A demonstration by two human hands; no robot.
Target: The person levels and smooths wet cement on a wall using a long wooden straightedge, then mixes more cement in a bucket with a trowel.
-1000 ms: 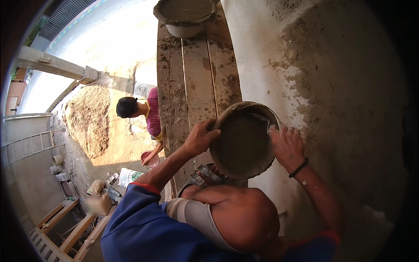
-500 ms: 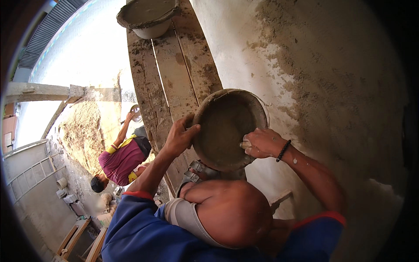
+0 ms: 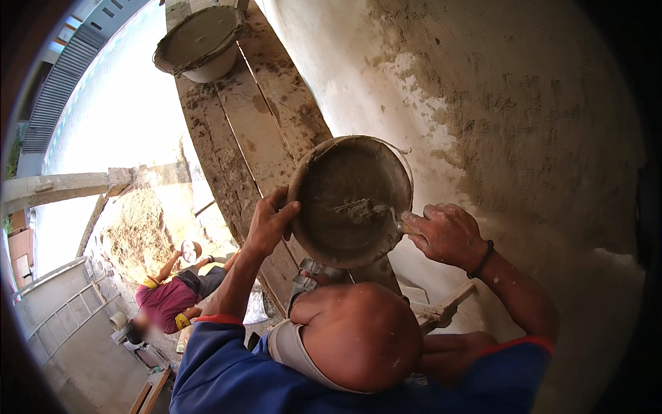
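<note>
A round bucket (image 3: 298, 181) with a mud-coated rim stands tilted toward me at my knee, grey wet mortar (image 3: 341, 176) inside it. My left hand (image 3: 267, 226) grips its left rim, thumb over the edge. At the right rim my right hand (image 3: 449, 236) is closed round the light-coloured handle of a trowel (image 3: 407, 228). The trowel's metal neck reaches over the rim into the bucket; its blade is hard to make out against the mortar. A ridge of stirred mortar lies in the middle of the bucket. A dark bead bracelet circles my right wrist.
Mortar-spattered planks (image 3: 265, 141) run away ahead, carrying a second, white bucket (image 3: 210, 69) of mortar. A partly plastered wall (image 3: 524, 138) rises on the right. Lower down at left, a co-worker (image 3: 165, 303) bends near a sand heap (image 3: 141, 228) and a ladder (image 3: 65, 319). Wood (image 3: 448, 307) juts beside my knee.
My right hand has moved from inside the bucket out to its right rim, showing the trowel handle. The mortar surface now has a raised ridge. The co-worker has shifted lower in view.
</note>
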